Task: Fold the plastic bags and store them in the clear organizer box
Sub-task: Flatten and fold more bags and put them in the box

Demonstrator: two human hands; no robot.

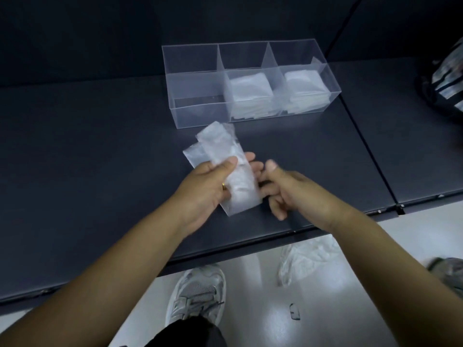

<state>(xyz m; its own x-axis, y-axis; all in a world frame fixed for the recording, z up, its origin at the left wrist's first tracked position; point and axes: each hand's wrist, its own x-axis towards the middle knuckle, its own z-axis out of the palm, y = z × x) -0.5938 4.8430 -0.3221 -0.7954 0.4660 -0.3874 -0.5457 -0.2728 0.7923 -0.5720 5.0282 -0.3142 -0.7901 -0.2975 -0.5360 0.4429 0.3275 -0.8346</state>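
Nearby, the left hand (210,186) pinches a half-folded plastic bag (225,146) over the surface (100,146) toward its front edge. The right hand (295,194) curls alongside, grip unclear. The organizer box (195,113) behind holds folded stacks (250,88).

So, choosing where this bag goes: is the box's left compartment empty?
Empty: the left compartment shows only dark table through its clear walls; the middle and right ones hold folded bags.

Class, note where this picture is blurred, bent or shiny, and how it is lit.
Head view: dim bluish light on the dark shelf; glare patches on the glossy floor; wide-angle skew of the shelf's edges; right hand and the patterned bag at far right blurred; plastic bag in the left hand soft.
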